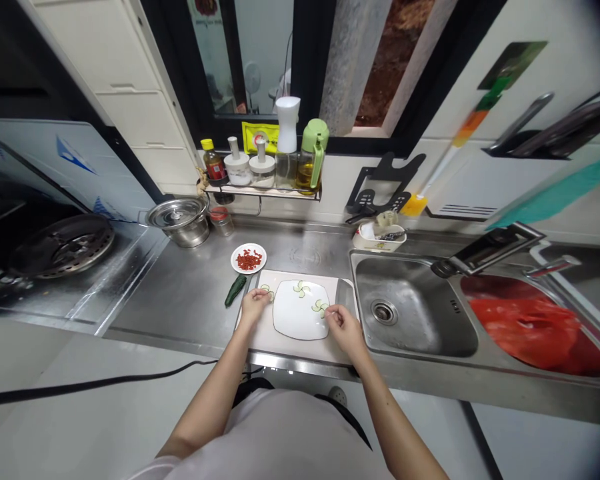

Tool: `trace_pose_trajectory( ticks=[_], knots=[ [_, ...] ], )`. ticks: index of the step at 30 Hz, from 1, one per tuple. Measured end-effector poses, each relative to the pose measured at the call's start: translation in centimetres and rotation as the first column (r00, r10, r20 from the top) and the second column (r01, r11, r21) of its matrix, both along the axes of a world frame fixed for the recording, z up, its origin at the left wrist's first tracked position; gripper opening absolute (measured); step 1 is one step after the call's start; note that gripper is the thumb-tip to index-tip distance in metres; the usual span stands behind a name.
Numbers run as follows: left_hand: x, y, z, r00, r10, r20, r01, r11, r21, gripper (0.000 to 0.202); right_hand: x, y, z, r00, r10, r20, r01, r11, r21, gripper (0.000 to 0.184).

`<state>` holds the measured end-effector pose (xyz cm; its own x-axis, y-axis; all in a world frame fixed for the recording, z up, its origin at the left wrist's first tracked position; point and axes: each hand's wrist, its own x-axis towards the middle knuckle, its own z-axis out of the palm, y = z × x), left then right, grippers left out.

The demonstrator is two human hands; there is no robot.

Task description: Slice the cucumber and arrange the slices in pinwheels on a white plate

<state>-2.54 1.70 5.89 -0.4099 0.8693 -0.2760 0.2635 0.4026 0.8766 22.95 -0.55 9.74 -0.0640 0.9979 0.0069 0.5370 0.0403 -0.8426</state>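
A white squarish plate with a dark rim lies on a pale cutting board. Thin cucumber slices form a pinwheel near its far edge and a second pinwheel at its right side. My left hand is at the board's left part, its fingers pinched at loose cucumber slices. By the plate's right edge, my right hand has its fingertips closed together beside the second pinwheel; whatever they hold is too small to make out. A knife's broad blade rests on the board's right side, partly behind that hand.
Left of the board lie a dark green cucumber piece and a small plate of chopped red bits. A lidded steel pot stands farther back. To the right are the sink and faucet. A seasoning rack hangs behind.
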Motion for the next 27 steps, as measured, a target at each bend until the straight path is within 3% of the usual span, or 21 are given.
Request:
trace_pose_trajectory(
  ticks=[2, 6, 13, 18, 22, 24, 27],
  knots=[
    [0.5, 0.2, 1.1, 0.98, -0.038, 0.196, 0.03, 0.999, 0.044, 0.028, -0.6, 0.6, 0.5, 1.0, 0.02, -0.02, -0.02, 1.0, 0.005, 0.027],
    [1.6, 0.3, 3.9, 0.924, -0.127, 0.362, 0.098, 0.99, 0.099, 0.03, -2.0, 2.0, 2.1, 0.996, 0.058, -0.061, -0.057, 0.998, 0.025, 0.023],
    [3.3, 0.0, 7.6, 0.822, -0.256, 0.509, 0.158, 0.961, 0.228, 0.032, -4.4, 3.3, 3.8, 0.97, 0.198, -0.142, -0.18, 0.975, 0.127, 0.019],
    [3.9, -0.2, 8.4, 0.8, -0.325, 0.505, 0.215, 0.94, 0.264, 0.039, -5.2, 3.4, 3.8, 0.948, 0.271, -0.169, -0.245, 0.956, 0.161, 0.015],
    [4.0, -0.3, 8.4, 0.84, -0.26, 0.477, 0.148, 0.954, 0.259, 0.044, -5.2, 3.5, 3.8, 0.942, 0.241, -0.235, -0.207, 0.966, 0.157, 0.016],
    [4.0, -0.5, 8.3, 0.859, -0.23, 0.458, 0.149, 0.967, 0.207, 0.046, -5.1, 3.6, 3.9, 0.945, 0.221, -0.24, -0.185, 0.969, 0.164, 0.016],
    [4.1, -1.0, 8.1, 0.832, -0.254, 0.492, 0.271, 0.962, 0.038, 0.06, -4.7, 3.6, 4.1, 0.956, 0.22, -0.193, -0.18, 0.962, 0.206, 0.015]
  ],
)
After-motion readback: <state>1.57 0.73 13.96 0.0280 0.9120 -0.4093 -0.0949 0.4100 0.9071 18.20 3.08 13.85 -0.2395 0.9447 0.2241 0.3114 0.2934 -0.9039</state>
